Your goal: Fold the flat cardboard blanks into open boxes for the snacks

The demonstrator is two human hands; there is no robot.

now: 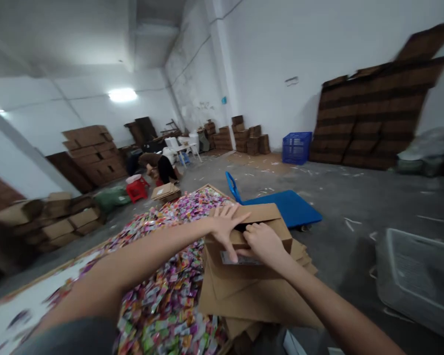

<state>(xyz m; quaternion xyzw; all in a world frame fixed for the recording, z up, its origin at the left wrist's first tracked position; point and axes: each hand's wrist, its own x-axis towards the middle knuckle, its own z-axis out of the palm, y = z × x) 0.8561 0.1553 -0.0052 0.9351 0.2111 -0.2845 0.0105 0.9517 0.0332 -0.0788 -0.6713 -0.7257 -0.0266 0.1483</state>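
Observation:
A small cardboard box (261,212) sits in front of me on a stack of flat cardboard pieces (255,301). My left hand (224,228) lies on its top left part with fingers spread. At the dark gap in the top, my right hand (264,242) has its fingers curled over the edge of a cardboard flap. A printed label on the box's near face is partly covered by my hands. Small colourful wrapped packets (173,281) are heaped on the table to the left of the box.
Behind the box stands a blue platform trolley (288,204). A clear plastic bin (422,276) is on the floor at right, a blue crate (296,148) by the wall. At left, a person (159,165) bends near a red stool (136,188). Cardboard stacks line the walls.

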